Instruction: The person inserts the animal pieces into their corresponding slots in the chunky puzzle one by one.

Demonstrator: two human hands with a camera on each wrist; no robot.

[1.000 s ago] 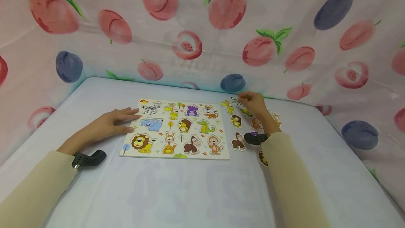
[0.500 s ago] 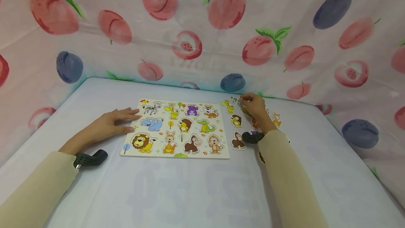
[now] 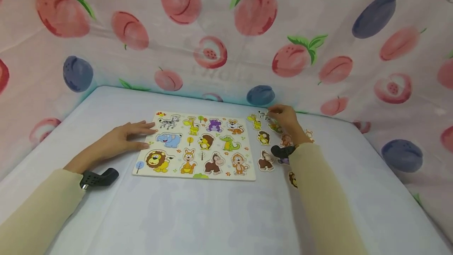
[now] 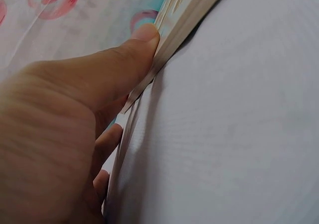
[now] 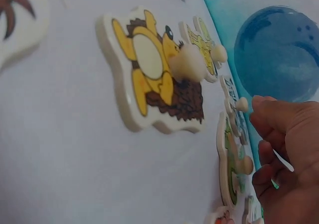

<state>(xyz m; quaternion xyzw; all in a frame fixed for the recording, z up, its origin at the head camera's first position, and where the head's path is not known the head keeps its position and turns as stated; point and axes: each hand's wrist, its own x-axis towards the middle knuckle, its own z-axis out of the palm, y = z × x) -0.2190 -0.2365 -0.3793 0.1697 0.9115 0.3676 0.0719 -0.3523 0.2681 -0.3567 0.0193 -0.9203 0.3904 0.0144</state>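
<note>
A flat puzzle board [image 3: 202, 154] printed with animals lies on the table. My left hand [image 3: 122, 141] rests at its left edge, fingers fairly straight; in the left wrist view the thumb [image 4: 127, 59] touches the board's edge. To the board's right lie loose knobbed animal pieces. My right hand [image 3: 284, 119] is beside the zebra piece [image 3: 261, 114], its fingers loosely bent. In the right wrist view the fingertips sit close to the zebra piece's knob [image 5: 241, 104], which shows outside the fingers; contact is unclear. The hand partly covers that piece.
Around the right hand lie a giraffe piece [image 3: 254, 122], hedgehog piece [image 3: 263, 138], crocodile piece [image 3: 275, 128], gorilla piece [image 3: 266, 161] and lion piece [image 3: 293, 179]. The right forearm hides part of the group. A fruit-patterned curtain [image 3: 226, 23] borders the back of the white table [image 3: 205, 219].
The view has tilted slightly. My right hand stays by the zebra piece with only a small shift, and the left hand keeps its place at the board's edge.
</note>
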